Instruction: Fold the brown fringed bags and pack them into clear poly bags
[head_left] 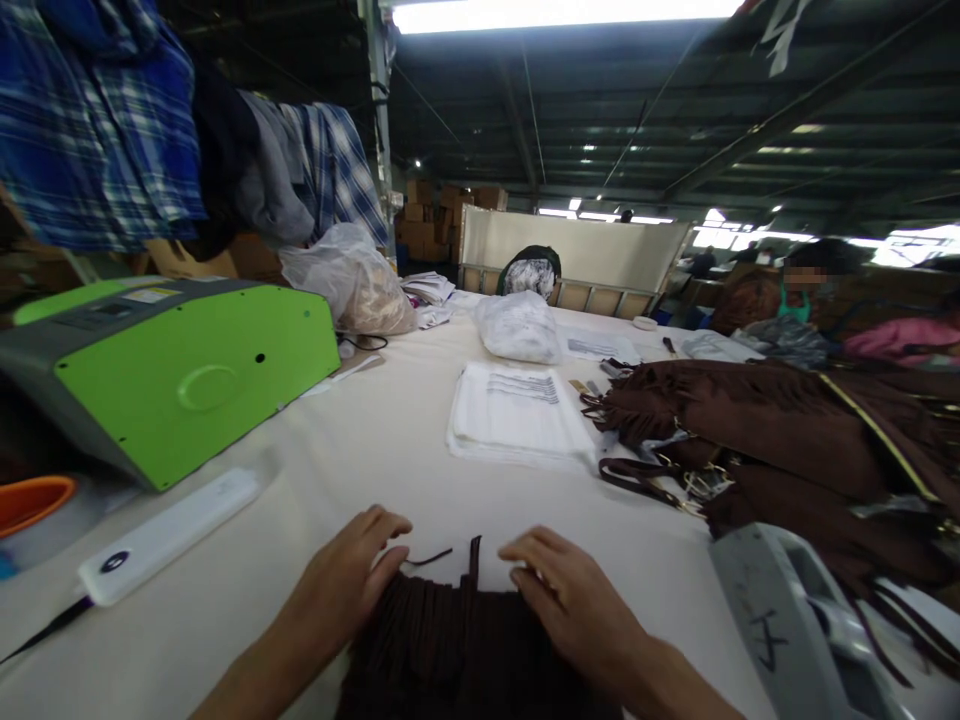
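- Fringed brown piece [487,660]: lies on the counter [375,430], between the hands; anything finished on it cannot be told.
- Left hand [337,580]: grip looks released, fingers loosely curled beside its corner.
- Right hand [581,605]: likewise loose, at the opposite corner.
- Flat plastic bags [517,415]: stacked ahead, none around the piece.
- Brown heap [780,410]: on the right.

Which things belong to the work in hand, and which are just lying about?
In the work:
- brown fringed piece between left hand and right hand
- probably the matching brown pile

Seemingly idle:
- green machine
- white corded device
- orange-rimmed container
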